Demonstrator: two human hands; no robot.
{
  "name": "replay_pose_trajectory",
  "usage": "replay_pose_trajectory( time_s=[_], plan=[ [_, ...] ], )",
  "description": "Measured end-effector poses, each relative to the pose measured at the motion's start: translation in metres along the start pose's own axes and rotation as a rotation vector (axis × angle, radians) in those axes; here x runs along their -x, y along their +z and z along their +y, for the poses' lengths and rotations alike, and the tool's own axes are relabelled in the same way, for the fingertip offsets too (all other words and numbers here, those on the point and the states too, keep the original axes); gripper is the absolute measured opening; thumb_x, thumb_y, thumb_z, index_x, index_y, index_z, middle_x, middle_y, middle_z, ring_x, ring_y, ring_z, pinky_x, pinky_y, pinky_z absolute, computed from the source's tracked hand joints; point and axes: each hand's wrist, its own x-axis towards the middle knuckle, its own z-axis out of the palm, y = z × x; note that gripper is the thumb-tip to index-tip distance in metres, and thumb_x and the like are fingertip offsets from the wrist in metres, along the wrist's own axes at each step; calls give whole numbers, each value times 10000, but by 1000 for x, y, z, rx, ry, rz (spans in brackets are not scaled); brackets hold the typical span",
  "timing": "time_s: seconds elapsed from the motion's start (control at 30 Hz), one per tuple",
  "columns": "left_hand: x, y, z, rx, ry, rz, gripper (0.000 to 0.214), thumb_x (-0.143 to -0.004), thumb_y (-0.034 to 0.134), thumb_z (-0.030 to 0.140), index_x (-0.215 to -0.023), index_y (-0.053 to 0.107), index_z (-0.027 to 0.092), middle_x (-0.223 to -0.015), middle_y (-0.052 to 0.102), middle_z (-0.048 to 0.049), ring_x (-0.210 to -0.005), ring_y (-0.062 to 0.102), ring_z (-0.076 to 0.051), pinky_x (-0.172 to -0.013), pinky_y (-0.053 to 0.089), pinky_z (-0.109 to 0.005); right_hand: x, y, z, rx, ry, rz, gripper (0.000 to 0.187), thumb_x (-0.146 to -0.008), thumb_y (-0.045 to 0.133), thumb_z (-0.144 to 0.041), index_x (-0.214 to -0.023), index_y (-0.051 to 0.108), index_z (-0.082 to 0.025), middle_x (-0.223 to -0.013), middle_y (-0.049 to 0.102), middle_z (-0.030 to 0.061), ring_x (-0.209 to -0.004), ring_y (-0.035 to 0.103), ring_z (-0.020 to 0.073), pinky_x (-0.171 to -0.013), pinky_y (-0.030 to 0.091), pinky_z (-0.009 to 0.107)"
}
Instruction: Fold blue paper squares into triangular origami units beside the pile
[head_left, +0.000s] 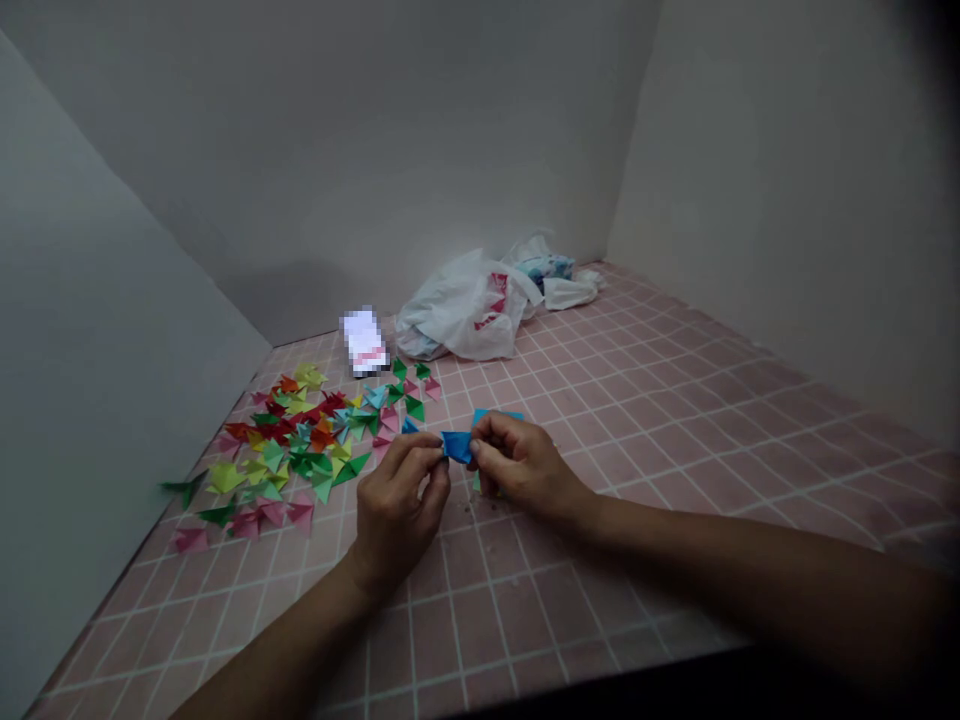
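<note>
A small folded piece of blue paper [457,447] is held up between my two hands. My left hand [403,500] pinches its left end between thumb and fingers. On the other side, my right hand [525,462] grips the right end with thumb and forefinger. Part of a lighter blue sheet [498,413] shows on the surface behind my right hand, which hides the rest. A bit of light green paper [477,482] peeks out below that hand. Just beyond my left fingers lies another small blue folded paper [409,426].
Many folded paper figures [300,430] in several colours lie spread at the left. A lit phone [365,342], its screen blurred, is near the back wall. White plastic bags [465,305] lie beside it. Walls enclose the pink tiled-pattern surface [675,400].
</note>
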Motion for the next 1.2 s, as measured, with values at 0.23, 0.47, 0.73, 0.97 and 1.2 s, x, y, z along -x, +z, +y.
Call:
replay_pose_trajectory(
  time_s=[0.23,0.47,0.73,0.97,1.2],
  plan=[
    [0,0,3,-136,70,-69,104,-899,603,73,-897,612,177,-962,723,-48,-826,719,-149,-707,539,-222,4,-2,-2,186,-222,-5,90,-861,602,-225,-933,570,-181,-732,603,-7,-637,574,132,-583,443,256],
    [-2,0,4,-143,83,-59,97,-909,594,84,-891,611,177,-953,728,-50,-808,722,-153,-696,538,-229,2,-4,-3,224,-318,-4,109,-889,627,-244,-819,577,-177,-707,573,-17,-628,530,117,-580,401,250],
    [1,0,3,-58,36,-59,111,-906,602,82,-920,603,192,-977,712,-45,-847,720,-147,-747,560,-232,-2,-6,0,94,-205,-122,106,-912,559,-230,-832,603,-174,-604,530,-50,-510,509,92,-518,401,228],
    [-1,0,5,73,-79,-59,113,-898,588,81,-879,597,193,-919,684,-41,-812,701,-141,-700,568,-230,-1,-4,2,4,-203,-203,81,-893,591,-243,-836,580,-187,-625,539,-50,-511,511,86,-505,413,220],
    [-1,-2,3,219,-123,-39,131,-879,598,55,-855,618,182,-916,680,-39,-796,686,-129,-666,561,-211,-1,-2,0,-239,-29,-274,116,-870,618,-270,-818,560,-185,-645,558,-52,-495,552,77,-474,430,198]
  ],
)
